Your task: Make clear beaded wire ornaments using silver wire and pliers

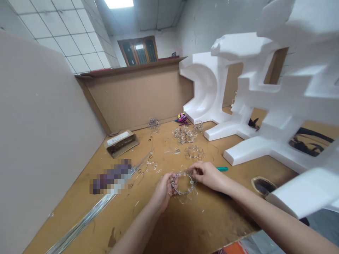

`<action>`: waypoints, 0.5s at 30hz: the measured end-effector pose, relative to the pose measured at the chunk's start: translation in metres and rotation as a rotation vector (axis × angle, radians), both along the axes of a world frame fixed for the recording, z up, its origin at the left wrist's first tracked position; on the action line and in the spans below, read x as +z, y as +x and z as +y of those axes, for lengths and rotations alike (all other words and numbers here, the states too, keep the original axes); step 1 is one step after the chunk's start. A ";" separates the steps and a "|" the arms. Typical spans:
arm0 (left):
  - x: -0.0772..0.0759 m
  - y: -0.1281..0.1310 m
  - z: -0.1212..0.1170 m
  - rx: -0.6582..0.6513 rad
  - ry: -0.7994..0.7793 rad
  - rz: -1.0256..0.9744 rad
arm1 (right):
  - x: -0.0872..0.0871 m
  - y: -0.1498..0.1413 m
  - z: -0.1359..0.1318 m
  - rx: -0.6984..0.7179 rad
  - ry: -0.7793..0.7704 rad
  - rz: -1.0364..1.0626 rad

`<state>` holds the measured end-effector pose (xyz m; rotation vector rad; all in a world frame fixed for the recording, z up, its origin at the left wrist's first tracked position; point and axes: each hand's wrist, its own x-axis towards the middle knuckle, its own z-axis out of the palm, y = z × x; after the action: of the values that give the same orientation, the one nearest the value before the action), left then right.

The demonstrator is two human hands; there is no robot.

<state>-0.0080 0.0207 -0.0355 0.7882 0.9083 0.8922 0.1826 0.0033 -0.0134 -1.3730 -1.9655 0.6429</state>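
Note:
Between my two hands is a wire ring with clear beads, thin wire loops hanging off its lower side. My left hand grips the ring at its left, fingers curled round it. At the upper right of the ring, my right hand has thumb and fingers pinched together on the wire; its fingertips are partly hidden. Just beyond lies another beaded wire ring. Farther back sits a pile of beaded wire pieces. A teal-handled tool lies by my right wrist.
A bundle of straight wires runs along the left, beside a blurred-out object. An open cardboard box stands behind them. White foam blocks border the right. Loose beads and a colourful ball-like item lie on the table.

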 end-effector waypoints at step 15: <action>-0.010 -0.006 0.004 0.038 0.066 -0.049 | 0.002 -0.017 0.014 0.136 -0.326 0.206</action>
<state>-0.0144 0.0248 -0.0459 0.8043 0.8573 0.9747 0.1657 0.0171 -0.0112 -1.3036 -1.8552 1.1630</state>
